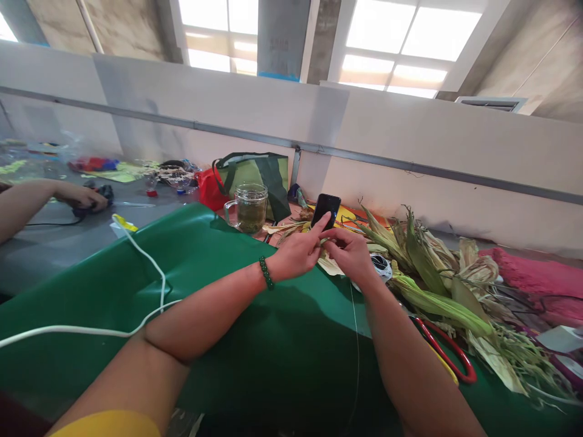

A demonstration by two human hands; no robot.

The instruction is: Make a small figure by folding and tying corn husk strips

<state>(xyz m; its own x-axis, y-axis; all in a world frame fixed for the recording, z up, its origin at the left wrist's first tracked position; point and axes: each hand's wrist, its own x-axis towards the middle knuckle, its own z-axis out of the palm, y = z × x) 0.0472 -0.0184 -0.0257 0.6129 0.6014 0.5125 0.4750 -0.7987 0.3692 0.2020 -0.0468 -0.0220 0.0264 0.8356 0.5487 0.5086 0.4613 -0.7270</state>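
My left hand (298, 249), with a green bead bracelet (266, 272) at its wrist, points its index finger onto the dark screen of a phone (325, 207). Its other fingers are curled in, close against my right fingertips. My right hand (350, 252) pinches a small pale-green bit, perhaps corn husk, largely hidden by the fingers. A thin thread (356, 328) hangs down below my right hand. Just behind that hand lies a white-and-black round thing (381, 267), partly covered. Dried and green corn husks (437, 291) are heaped to the right.
Green sheeting (182, 261) covers the table, crossed by a white cable (91, 331). A glass mug (250, 212) of liquid stands before a green bag (273, 176). Red-handled scissors (449, 352) lie by my right forearm. At left, another person's hand (86, 197) rests on a dark object.
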